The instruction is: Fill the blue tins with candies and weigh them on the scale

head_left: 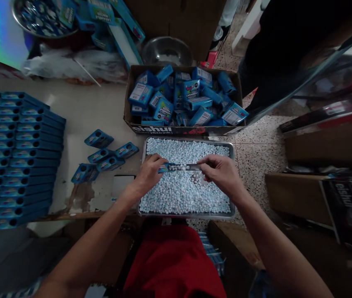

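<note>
A small blue cardboard box looked mid-filling over the silver metal tray, our left fingers gripping it, right fingers a metal scoop; whether the stacked blue boxes at nine o'clock were full, we couldn't tell.

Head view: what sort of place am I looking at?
Probably a small candy-packing workspace: a metal tray spread with small pale pellets, a cardboard box heaped with blue packets, some marked "Caramelo", and neat rows of blue boxes stacked on the left.
</note>
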Demonstrator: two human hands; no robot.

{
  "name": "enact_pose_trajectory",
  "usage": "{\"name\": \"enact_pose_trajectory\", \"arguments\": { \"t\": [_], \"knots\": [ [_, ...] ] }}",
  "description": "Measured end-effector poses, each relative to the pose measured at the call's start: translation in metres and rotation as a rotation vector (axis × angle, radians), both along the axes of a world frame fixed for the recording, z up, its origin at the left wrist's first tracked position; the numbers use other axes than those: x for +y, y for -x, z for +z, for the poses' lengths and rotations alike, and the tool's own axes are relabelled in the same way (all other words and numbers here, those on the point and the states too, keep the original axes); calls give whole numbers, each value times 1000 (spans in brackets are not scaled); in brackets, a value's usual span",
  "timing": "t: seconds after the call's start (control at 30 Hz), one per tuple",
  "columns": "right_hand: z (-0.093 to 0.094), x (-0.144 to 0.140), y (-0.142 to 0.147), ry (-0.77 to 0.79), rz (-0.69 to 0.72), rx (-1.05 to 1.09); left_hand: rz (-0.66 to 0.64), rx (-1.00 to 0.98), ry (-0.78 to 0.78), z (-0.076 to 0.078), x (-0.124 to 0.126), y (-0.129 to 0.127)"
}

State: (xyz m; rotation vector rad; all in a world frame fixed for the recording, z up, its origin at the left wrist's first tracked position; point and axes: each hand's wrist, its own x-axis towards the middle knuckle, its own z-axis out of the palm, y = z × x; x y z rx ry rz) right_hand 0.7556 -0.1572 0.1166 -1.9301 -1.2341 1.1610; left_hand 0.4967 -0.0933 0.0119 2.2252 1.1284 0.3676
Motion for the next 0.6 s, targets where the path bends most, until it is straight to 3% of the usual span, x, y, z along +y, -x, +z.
{"name": "enact_pose_trajectory", "arguments": {
  "t": [0.13, 0.23, 0.37, 0.43, 0.5, 0.6],
  "knots": [
    [13, -5, 7, -48, 37, -51, 14, -65, 31, -9, 1, 2],
    [0, -24, -33, -14, -40, -67, 68, -114, 75, -9, 2, 11],
    [-58, -57, -119, 83, -293, -220, 193, -136, 114, 1, 0, 34],
    [-98, -62, -136, 123, -397, -110, 228, -124, 140, 6, -3, 45],
    [-139, -54, -121, 159, -410, 50, 262, -86, 166, 8, -8, 52],
    [-187, -31, -61, 212, -335, 230, 309, 10, 159, 11, -16, 54]
  ]
}}
